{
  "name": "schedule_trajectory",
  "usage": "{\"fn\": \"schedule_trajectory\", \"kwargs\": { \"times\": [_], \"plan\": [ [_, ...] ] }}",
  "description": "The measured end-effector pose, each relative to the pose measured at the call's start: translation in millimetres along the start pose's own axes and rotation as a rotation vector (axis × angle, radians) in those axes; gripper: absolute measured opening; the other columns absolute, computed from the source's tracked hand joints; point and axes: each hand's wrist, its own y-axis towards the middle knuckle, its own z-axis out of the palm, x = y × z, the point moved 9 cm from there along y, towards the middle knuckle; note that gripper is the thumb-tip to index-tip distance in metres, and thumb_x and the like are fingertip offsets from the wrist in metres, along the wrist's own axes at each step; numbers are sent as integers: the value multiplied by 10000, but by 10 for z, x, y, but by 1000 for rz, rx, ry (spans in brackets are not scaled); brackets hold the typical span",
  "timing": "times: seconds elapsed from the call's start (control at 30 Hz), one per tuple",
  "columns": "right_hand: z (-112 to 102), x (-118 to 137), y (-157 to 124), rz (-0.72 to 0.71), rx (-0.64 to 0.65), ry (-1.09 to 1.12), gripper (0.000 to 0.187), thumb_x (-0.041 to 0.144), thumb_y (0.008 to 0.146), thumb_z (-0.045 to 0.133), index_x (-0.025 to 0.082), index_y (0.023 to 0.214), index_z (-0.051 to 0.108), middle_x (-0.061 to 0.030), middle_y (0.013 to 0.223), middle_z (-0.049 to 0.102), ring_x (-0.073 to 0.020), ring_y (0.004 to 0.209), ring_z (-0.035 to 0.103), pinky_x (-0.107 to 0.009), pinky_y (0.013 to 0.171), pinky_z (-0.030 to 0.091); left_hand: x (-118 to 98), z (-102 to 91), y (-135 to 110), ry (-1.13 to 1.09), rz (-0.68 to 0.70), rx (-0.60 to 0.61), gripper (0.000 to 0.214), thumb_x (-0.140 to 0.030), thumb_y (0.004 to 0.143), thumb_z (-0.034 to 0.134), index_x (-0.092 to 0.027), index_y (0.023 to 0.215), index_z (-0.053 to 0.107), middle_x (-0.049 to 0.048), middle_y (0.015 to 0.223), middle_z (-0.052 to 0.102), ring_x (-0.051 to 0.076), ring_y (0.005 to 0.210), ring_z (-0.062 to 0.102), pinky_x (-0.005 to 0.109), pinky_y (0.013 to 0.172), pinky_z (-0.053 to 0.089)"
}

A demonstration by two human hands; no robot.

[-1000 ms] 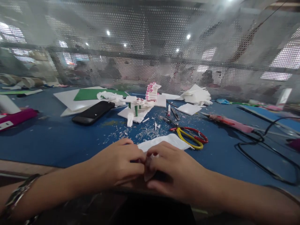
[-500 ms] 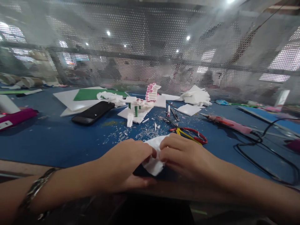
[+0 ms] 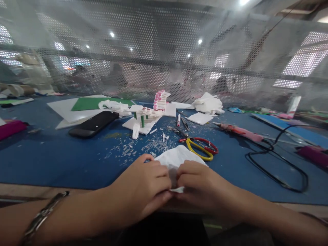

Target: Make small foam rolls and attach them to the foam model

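Observation:
A thin white tissue (image 3: 179, 155) is held between my two hands at the table's front edge. My left hand (image 3: 150, 186) pinches its left side, with the fingers curled and the thumb underneath. On the other side my right hand (image 3: 198, 181) grips it with bent fingers. The far part of the tissue spreads over the blue tabletop, while a small corner shows between the thumbs. Just beyond my right hand lies a cutting tool with red and yellow loop handles (image 3: 202, 147). White scraps (image 3: 153, 145) are scattered past my left hand.
A small white model with green legs and a pink-edged part (image 3: 142, 119) stands mid-table. Left of it are a black phone (image 3: 94, 124) and green and white sheets (image 3: 74, 111). A pink corded soldering-type iron (image 3: 241, 131), its black cable (image 3: 279, 184) and piled tissues (image 3: 208, 104) are to the right.
The tissue is now spread wider on its far side. My left hand has closed in, its fingers curling onto the tissue. The view has shifted slightly to the right.

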Motion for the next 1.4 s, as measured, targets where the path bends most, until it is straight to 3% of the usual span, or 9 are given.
{"fn": "schedule_trajectory", "kwargs": {
  "times": [0.17, 0.3, 0.4, 0.57, 0.73, 0.87, 1.0, 1.2, 1.4],
  "plan": [
    [-37, -116, 36, 158, -53, 64, 229, 182, 801, 463, 140, 579, 499, 6, 626, 471, -68, 591, 424, -178, 538, 317, 163, 58, 64, -86, -187, 99, 226, -231, 805, 429, -160, 606, 506, -3, 629, 529, 135, 606, 484, 251, 555, 301],
    [-14, -178, 58, 249, -61, 11, 122, 136, 731, 490, 149, 610, 495, 15, 614, 476, -71, 575, 405, -185, 527, 285, 200, 73, 83, -13, -233, 118, 119, -185, 745, 453, -159, 635, 492, -3, 630, 512, 132, 545, 464, 237, 492, 298],
    [2, -260, 53, 350, -65, 39, 51, 168, 712, 515, 163, 672, 484, 32, 591, 479, -66, 536, 393, -181, 495, 264, 164, 36, 65, 49, -172, 38, 59, -182, 743, 454, -147, 744, 502, 28, 742, 550, 137, 553, 472, 241, 477, 319],
    [-4, -349, 35, 448, -37, 132, 139, 204, 700, 557, 172, 744, 428, 55, 580, 467, -59, 500, 393, -170, 468, 271, -25, 13, 34, 200, 80, -27, 213, -336, 789, 502, -138, 854, 547, 69, 857, 593, 200, 723, 532, 315, 628, 393],
    [-95, -219, 55, 344, 123, 83, 71, 157, 730, 537, 168, 690, 479, 27, 664, 525, -68, 559, 421, -189, 537, 312, -98, -24, 75, 306, 112, -12, 87, -219, 772, 527, -164, 725, 574, 20, 712, 615, 178, 618, 544, 293, 557, 374],
    [-228, -171, 19, 335, 106, 88, 169, 222, 675, 625, 189, 818, 539, 19, 782, 569, -93, 693, 482, -193, 613, 351, -93, -26, 108, 322, 80, 41, 147, -146, 773, 485, -164, 662, 580, 8, 657, 610, 156, 545, 536, 264, 483, 332],
    [-302, -182, 106, 252, 55, 22, 83, 237, 744, 559, 159, 772, 559, -3, 740, 574, -96, 677, 486, -204, 613, 355, 108, -181, 215, 124, -63, 45, 245, -205, 838, 403, -163, 704, 604, 10, 713, 619, 134, 592, 553, 233, 513, 349],
    [-723, -446, 473, 276, -159, -23, 170, 265, 793, 465, 150, 698, 547, 3, 636, 531, -92, 602, 457, -217, 562, 332, 543, -642, 443, -129, -249, -152, 281, -276, 824, 405, -139, 653, 582, -1, 596, 546, 107, 577, 477, 204, 544, 348],
    [-860, -549, 616, 283, -264, -43, 163, 289, 781, 477, 161, 703, 543, 4, 628, 530, -96, 586, 448, -234, 542, 318, 804, -774, 493, -186, -229, -333, 333, -383, 797, 412, -136, 639, 571, 11, 597, 538, 118, 591, 469, 218, 547, 341]
  ]
}}
